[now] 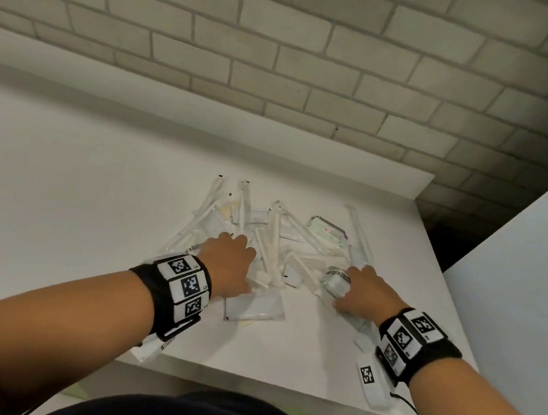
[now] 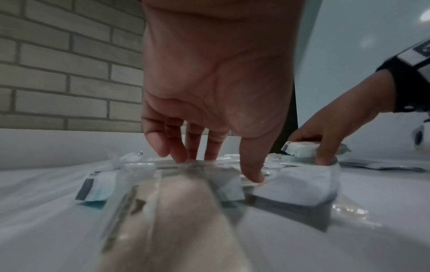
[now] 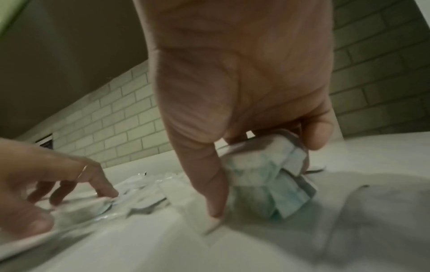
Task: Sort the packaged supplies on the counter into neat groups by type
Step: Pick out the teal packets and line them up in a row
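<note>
My two hands over one table (image 1: 59, 201): left hand (image 1: 229, 264) and right hand (image 1: 367, 296). One mixed pile of packaged supplies (image 1: 272, 238); overlap prevents a full count. Distinguishable: one white comb (image 1: 302, 274); two teal-and-white folded packets, one under my right hand (image 1: 336, 280) and one farther back (image 1: 328, 231); one flat white sachet (image 1: 254, 310) nearest me; several long clear sleeves (image 1: 211, 199).
</note>
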The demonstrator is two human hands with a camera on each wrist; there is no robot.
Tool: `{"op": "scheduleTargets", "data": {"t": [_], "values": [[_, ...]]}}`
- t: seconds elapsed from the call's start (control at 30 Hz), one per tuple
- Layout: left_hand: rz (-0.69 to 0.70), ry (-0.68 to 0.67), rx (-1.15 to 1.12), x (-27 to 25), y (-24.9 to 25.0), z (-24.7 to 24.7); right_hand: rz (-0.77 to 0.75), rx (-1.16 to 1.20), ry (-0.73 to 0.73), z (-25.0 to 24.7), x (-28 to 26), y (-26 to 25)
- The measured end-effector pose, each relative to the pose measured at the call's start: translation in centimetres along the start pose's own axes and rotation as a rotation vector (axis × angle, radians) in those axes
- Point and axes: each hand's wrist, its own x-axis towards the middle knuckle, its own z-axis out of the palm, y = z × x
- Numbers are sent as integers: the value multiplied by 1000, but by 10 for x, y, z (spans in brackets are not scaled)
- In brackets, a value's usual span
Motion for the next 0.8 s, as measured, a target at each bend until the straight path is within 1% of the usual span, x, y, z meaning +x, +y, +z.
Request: {"op": "scheduleTargets", "data": {"t": [0.13,0.2,0.27,0.33,0.4,0.47,0.53,0.63,0.73,0.8], "values": [[-47,39,109,6,0,4,-63,-21,-12,-9,12,6],[-68,68,76,7,-2,4,-97,58,-36,-16,17,10],[-49,116,-44,9,-4,3,-138,201,-45,-29,21,12],[-24,165,-159,9,-7,0,-168,285,35,-46,30,13],[-63,198,-140,8,-9,-2,-175,305,161,-62,43,12],[-156,160,-74,4,-12,-3,-178,301,244,-71,58,8],[-211,81,-73,1,-14,0,-194,287,266,-75,73,1],[-170,75,-139,-1,-12,5,-196,212,211,-72,95,-12],[-139,25,-157,1,-9,9,-183,119,121,-60,112,-24],[-144,20,-195,5,-9,8,-163,106,145,-53,119,-26]]}}
